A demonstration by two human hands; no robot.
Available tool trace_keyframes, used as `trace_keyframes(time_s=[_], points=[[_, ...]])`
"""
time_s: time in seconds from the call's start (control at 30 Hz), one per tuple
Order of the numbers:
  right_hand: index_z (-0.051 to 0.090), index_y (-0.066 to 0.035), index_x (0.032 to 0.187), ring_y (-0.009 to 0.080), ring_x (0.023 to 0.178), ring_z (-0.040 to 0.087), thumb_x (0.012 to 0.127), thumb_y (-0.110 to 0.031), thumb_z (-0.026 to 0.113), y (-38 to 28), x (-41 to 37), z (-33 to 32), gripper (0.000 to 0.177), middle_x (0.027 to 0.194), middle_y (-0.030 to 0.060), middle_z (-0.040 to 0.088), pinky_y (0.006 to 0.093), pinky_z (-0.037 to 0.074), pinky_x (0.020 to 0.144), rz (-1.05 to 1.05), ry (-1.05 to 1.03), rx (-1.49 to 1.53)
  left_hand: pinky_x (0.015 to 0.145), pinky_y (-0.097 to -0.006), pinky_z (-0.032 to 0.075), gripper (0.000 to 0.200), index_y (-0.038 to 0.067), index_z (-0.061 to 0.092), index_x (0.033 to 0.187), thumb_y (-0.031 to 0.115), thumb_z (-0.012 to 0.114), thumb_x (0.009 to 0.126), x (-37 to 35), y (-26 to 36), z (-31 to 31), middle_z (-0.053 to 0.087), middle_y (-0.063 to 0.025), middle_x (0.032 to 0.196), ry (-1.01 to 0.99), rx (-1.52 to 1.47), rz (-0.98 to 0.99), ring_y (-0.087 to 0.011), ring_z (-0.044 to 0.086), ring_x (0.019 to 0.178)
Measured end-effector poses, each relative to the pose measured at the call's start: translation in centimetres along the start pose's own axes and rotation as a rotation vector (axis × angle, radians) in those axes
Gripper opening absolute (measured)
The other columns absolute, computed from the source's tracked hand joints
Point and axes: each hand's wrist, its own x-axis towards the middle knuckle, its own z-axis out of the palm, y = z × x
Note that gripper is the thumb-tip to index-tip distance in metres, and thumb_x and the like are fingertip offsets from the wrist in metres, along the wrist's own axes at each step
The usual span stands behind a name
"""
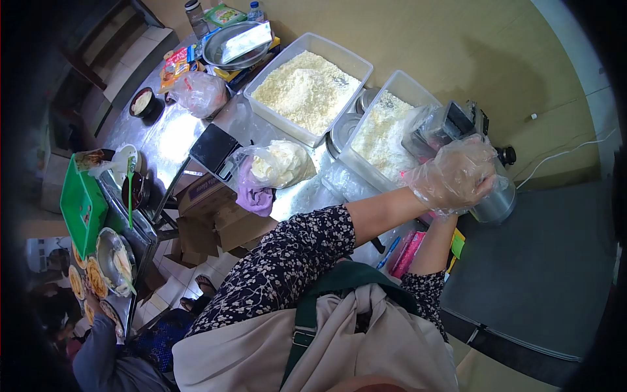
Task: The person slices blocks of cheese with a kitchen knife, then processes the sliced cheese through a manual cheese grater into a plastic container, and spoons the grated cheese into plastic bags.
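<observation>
My left hand point(455, 175), in a clear plastic glove, reaches across to the right with its fingers curled; what they hold cannot be made out. My right forearm point(436, 247) rises from below toward the same spot, and its hand is largely hidden behind the left one. Just left of the hands, a clear tub point(353, 155) holds pale crumbly powder, with a crumpled plastic bag point(418, 129) over its right side. Behind them are a dark-topped device point(457, 121) and a metal canister point(498, 202).
A larger powder tub point(364, 60) stands behind. Creamy white stuff point(282, 163) lies in plastic beside a black scale point(212, 149). A green tray point(83, 206) and metal bowl point(116, 261) are at left, near another person's grey sleeve point(104, 353). An open carton point(219, 228) lies below.
</observation>
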Motion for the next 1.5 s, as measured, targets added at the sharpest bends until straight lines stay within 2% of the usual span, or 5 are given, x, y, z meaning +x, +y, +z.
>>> trace_keyframes(time_s=[0.7, 0.9, 1.17, 1.43, 1.5], points=[[0.056, 0.001, 0.082, 0.0248, 0.09, 0.058, 0.096, -0.031, 0.038, -2.2, 0.2, -0.5, 0.039, 0.084, 0.0092, 0.057, 0.0394, 0.044, 0.091, -0.195, 0.029, -0.281, 0.09, -0.043, 0.048, 0.009, 0.009, 0.058, 0.07, 0.015, 0.064, 0.073, -1.5, -1.3, 2.7, 0.065, -0.0115, 0.088, 0.195, -0.023, 0.007, -0.0284, 0.063, 0.083], [0.056, 0.001, 0.08, 0.0254, 0.09, 0.059, 0.096, -0.031, 0.037, -3.6, -0.8, 0.1, 0.04, 0.082, 0.0095, 0.057, 0.04, 0.044, 0.091, -0.232, 0.017, -0.307, 0.095, -0.0442, 0.043, 0.031, 0.013, 0.062, 0.104, 0.027, 0.065, 0.076, -2.8, -2.3, 5.0, 0.058, -0.0103, 0.115, 0.126, 0.024, -0.246, -0.0326, 0.053, 0.112], [0.055, 0.001, 0.078, 0.0261, 0.089, 0.059, 0.096, -0.032, 0.036, -1.1, 4.5, -1.6, 0.042, 0.08, 0.0098, 0.056, 0.0408, 0.044, 0.09, -0.242, -0.009, -0.337, 0.102, -0.0416, 0.039, 0.045, 0.004, 0.051, 0.12, 0.024, 0.065, 0.082, -0.7, 1.8, -10.2, 0.053, -0.0166, 0.121, -0.156, 0.056, -0.118, -0.0343, 0.049, 0.118], [0.052, 0.0, 0.077, 0.0278, 0.08, 0.06, 0.096, -0.027, 0.03, -0.8, 2.5, 0.6, 0.039, 0.076, 0.0096, 0.055, 0.0506, 0.046, 0.091, -0.402, -0.065, -0.435, 0.104, -0.0436, 0.035, 0.061, -0.002, 0.041, 0.131, 0.019, 0.066, 0.079, -16.0, -5.3, -31.6, 0.047, -0.0224, 0.131, -0.016, 1.218, -0.619, -0.0375, 0.044, 0.123], [0.051, -0.001, 0.076, 0.028, 0.081, 0.06, 0.097, -0.026, 0.03, -1.1, 2.6, 0.7, 0.039, 0.075, 0.0094, 0.054, 0.0508, 0.046, 0.091, -0.485, -0.087, -0.477, 0.099, -0.0447, 0.04, 0.053, -0.001, 0.048, 0.127, 0.027, 0.059, 0.084, -18.7, -5.3, -34.8, 0.052, -0.0238, 0.125, -0.063, 1.337, -1.086, -0.0381, 0.05, 0.117]])
